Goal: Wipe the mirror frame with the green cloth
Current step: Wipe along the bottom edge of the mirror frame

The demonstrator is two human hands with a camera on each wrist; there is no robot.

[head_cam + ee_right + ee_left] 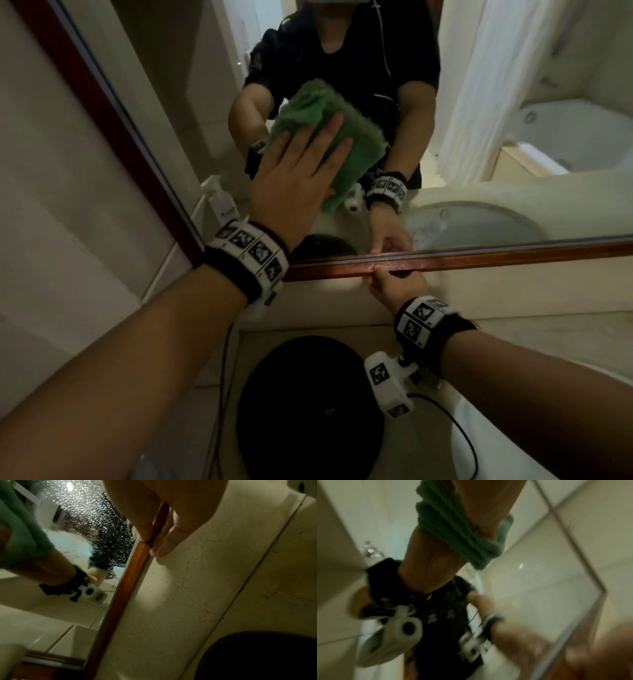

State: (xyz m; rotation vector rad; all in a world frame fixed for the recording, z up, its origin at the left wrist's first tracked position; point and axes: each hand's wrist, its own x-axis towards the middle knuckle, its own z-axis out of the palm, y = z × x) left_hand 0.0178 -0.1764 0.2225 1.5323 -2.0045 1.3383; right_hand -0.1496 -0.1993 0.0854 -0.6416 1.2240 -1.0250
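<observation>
Up against the glass, well inside the left edge of the mirror, your left hand point(294, 178) has its fingers spread flat, pressing the green cloth point(329, 137) onto the pane, so nothing's pinched, it's just pinned by the palm. Down at the bottom edge your right hand point(390, 282) has thumb and fingers clamped on the wooden mirror frame point(496, 257); the right wrist view shows the thumb on the front face and the fingers point(164, 547) tucked underneath. Heads up though: the cloth is on the glass, not on the frame, so I'd say the actual frame wiping hasn't really got going. There are droplets point(102, 524) all over the glass near that bottom rail, and dragging the cloth through them could smear water onto the wood. With only flat pressure holding it, the cloth could also slide out and drop toward the counter. And your own gripping fingers cover a bit of rail you'd probably skip.
</observation>
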